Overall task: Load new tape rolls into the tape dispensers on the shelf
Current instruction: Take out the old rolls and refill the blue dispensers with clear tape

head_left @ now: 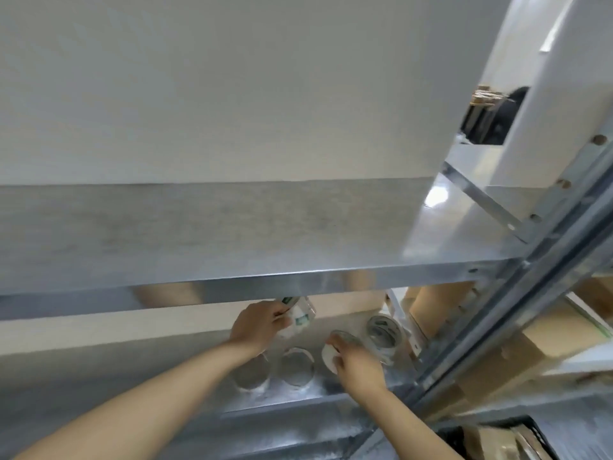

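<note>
Both my hands reach into a metal shelf (pixel 298 398) below an upper shelf board. My left hand (pixel 255 327) grips a clear tape dispenser with green and white labels (pixel 300 315), held up just under the upper board. My right hand (pixel 356 361) holds a clear tape roll (pixel 335 351) tilted on its edge. Two more clear tape rolls (pixel 297 366) lie flat on the shelf in front of my hands; the left one (pixel 250 373) is partly hidden by my left wrist. Another stack of clear tape (pixel 383 333) stands to the right.
The upper galvanised shelf (pixel 232 234) juts out above my hands and hides the back of the lower shelf. A slanted metal upright (pixel 517 293) bounds the right side. Cardboard boxes (pixel 441 307) stand behind and right of the rolls.
</note>
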`<state>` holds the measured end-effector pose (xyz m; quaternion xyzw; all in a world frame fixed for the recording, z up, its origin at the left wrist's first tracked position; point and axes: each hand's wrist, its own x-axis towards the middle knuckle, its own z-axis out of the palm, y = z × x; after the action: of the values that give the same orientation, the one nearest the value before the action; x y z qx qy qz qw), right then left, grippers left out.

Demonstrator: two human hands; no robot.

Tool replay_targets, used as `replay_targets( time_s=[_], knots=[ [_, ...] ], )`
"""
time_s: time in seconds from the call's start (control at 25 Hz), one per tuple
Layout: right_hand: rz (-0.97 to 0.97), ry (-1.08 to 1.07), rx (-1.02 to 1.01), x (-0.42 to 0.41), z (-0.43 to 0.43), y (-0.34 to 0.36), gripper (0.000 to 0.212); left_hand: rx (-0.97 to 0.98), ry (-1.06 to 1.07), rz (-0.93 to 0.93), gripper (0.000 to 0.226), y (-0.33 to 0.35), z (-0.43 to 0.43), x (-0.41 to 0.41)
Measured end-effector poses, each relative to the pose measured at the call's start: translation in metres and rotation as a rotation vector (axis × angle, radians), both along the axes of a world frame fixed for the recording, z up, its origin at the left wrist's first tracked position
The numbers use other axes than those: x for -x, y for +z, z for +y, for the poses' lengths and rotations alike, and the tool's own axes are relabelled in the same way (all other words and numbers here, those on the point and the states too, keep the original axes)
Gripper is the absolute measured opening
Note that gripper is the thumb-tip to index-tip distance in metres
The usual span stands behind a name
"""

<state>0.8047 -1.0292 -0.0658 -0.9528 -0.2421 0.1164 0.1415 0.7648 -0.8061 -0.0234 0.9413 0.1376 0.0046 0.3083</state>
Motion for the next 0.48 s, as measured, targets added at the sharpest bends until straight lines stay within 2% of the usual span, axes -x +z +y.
replay_targets(
  time_s=[0.12, 0.2, 0.32, 0.4, 0.48],
  knots=[
    [-0.052, 0.037, 0.104, -0.008, 0.021, -0.015, 0.038, 0.030, 0.104, 0.002, 0.023, 0.013, 0.033, 0.025],
    [-0.049, -0.031, 0.105, -0.009, 0.020, -0.025, 0.027, 0.018, 0.168, 0.005, 0.023, 0.019, 0.051, 0.043],
    [-0.181, 0.008, 0.133, -0.011, 0.016, -0.040, 0.011, 0.013, 0.267, 0.012, 0.024, 0.023, 0.076, 0.071],
    [-0.162, 0.049, 0.118, -0.018, 0.021, -0.036, 0.020, 0.017, 0.321, 0.031, 0.027, 0.024, 0.091, 0.092],
    [-0.252, 0.158, 0.134, -0.017, 0.038, -0.019, 0.036, 0.039, 0.372, 0.029, 0.030, 0.024, 0.106, 0.114]
  ],
)
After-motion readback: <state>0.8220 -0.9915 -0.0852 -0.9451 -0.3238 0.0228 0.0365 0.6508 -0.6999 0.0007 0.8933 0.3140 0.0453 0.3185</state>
